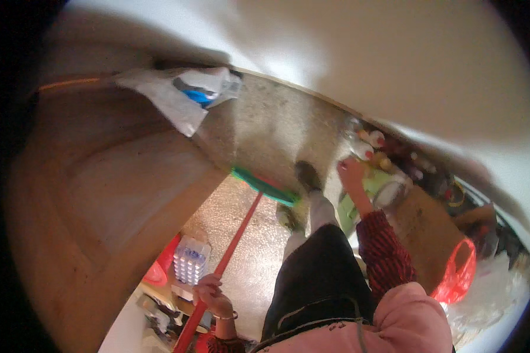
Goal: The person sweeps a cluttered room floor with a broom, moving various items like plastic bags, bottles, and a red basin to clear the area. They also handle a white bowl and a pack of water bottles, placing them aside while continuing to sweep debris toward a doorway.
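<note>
My left hand (213,294) is wrapped around the red handle (240,231) of a broom, low in the view. The broom's green head (265,187) rests on the floor, just ahead of my feet. My right hand (352,174) reaches forward on the right, with its fingers curled. It is over or beside a light green object (373,185), near some white bottle-like items with red parts (373,143). Blur hides whether anything is between those fingers.
A brown wooden door (115,198) fills the left side. White plastic bags (181,97) hang at its top edge. Cardboard (424,234) and a red plastic bag (457,273) lie on the right. A clear plastic box (191,260) sits lower left. A pale wall (402,57) stands ahead.
</note>
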`<state>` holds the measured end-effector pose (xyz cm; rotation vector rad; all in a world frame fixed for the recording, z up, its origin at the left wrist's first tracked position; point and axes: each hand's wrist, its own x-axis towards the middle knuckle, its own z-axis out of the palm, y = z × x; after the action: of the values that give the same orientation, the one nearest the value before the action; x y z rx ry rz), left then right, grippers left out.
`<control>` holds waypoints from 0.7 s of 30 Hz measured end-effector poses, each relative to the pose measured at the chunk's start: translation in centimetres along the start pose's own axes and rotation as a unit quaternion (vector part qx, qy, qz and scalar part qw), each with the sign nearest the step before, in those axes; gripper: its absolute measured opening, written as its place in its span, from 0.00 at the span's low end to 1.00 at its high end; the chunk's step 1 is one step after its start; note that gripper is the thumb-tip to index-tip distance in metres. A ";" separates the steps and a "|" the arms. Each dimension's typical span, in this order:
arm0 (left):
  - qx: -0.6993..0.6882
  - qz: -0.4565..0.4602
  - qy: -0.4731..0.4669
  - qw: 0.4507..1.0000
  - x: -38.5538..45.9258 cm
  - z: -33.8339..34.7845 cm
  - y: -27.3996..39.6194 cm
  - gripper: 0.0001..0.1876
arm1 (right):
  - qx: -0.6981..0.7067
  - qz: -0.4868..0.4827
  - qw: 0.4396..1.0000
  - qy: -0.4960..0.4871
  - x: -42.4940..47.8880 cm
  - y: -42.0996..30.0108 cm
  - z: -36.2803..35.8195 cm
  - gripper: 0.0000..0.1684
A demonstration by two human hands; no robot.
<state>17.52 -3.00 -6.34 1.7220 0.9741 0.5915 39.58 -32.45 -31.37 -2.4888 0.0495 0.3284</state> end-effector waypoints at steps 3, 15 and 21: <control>0.006 -0.002 -0.011 1.000 -0.5 0.3 0.9 0.14 | 0.138 -0.174 0.975 0.009 7.9 -12.4 5.2 0.17; 0.043 -0.097 0.108 0.988 -1.2 -1.8 -0.2 0.18 | -0.228 -0.243 0.940 -0.071 17.1 -37.9 16.8 0.24; 0.018 -0.097 0.151 0.984 -0.8 -2.3 -1.1 0.19 | -0.163 -0.272 0.937 -0.146 22.2 -32.0 21.3 0.13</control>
<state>14.98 -2.23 -6.46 1.5720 1.3560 0.7228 59.97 6.85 -34.83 -2.6105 -0.8621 0.4892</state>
